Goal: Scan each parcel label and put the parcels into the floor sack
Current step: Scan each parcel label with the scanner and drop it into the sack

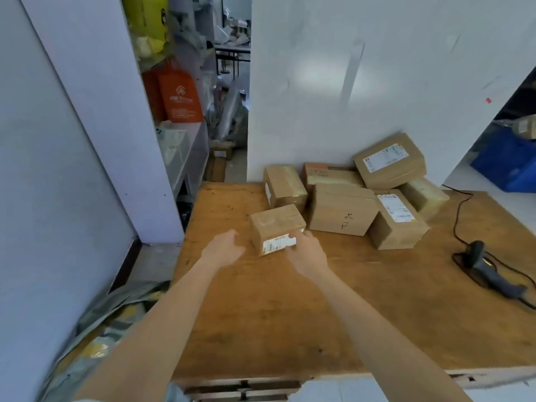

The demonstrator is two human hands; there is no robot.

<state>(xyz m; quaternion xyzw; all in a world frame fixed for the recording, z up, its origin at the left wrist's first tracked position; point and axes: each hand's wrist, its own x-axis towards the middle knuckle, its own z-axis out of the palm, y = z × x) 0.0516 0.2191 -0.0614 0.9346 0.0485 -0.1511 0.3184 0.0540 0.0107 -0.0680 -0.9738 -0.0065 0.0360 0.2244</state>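
Starting at your fingertips: your right hand (306, 250) touches the near right corner of the small parcel (275, 224), right at its label (280, 244). Gripping or only resting? Can't tell, since the back of your hand covers the fingers and it's blurry. Your left hand (224, 247) is loose and spread, just beside the box, not touching. My guess is you're bracketing it to lift with the label facing you for the scan. Beyond your fingers sits the parcel pile (356, 204). The scanner (490, 274) lies well off to their right on the table (290, 320). The floor sack (110, 329) is down left, partly hidden by your forearm. The label text is unreadable.
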